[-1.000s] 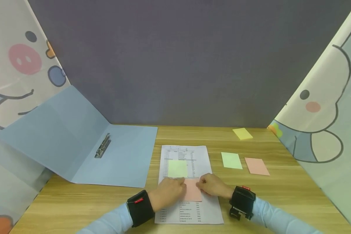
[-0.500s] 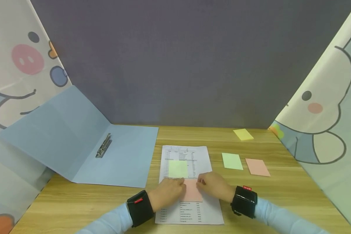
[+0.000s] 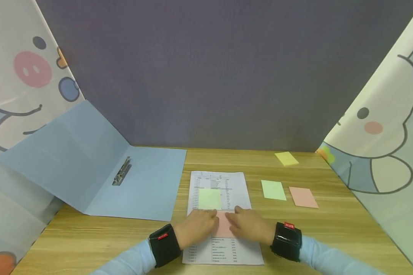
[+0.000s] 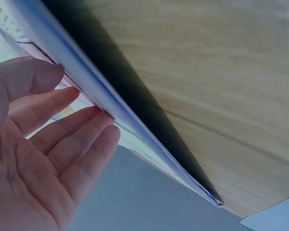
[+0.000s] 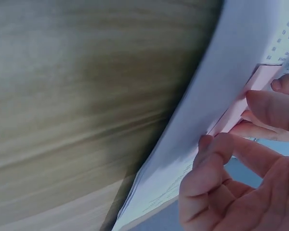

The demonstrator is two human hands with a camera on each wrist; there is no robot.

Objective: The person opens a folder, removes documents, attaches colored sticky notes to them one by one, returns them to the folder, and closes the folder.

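A pink sticky note [image 3: 224, 226] lies on the stack of printed sheets [image 3: 241, 252], just below a pale green sticky note [image 3: 210, 198]. My left hand [image 3: 199, 226] rests at the pink note's left side; in the left wrist view its fingertips [image 4: 103, 111] touch the note with the fingers fairly straight. From the right, my right hand [image 3: 250, 226] presses on the pink note near its top right, index finger reaching along the upper edge. In the right wrist view its thumb [image 5: 267, 103] touches the pink note, while the outer fingers are bent.
An opened blue folder [image 3: 151, 187] with a metal clip [image 3: 122, 172] lies at the left, its cover leaning up. To the right are a green sticky pad [image 3: 273, 190], a pink one [image 3: 303, 197] and a yellow one [image 3: 286, 158]. A grey panel [image 3: 206, 76] stands behind.
My right hand has shifted from the pink note's right edge to the left, onto the note, and its fingers have spread. The left hand has stayed in place.
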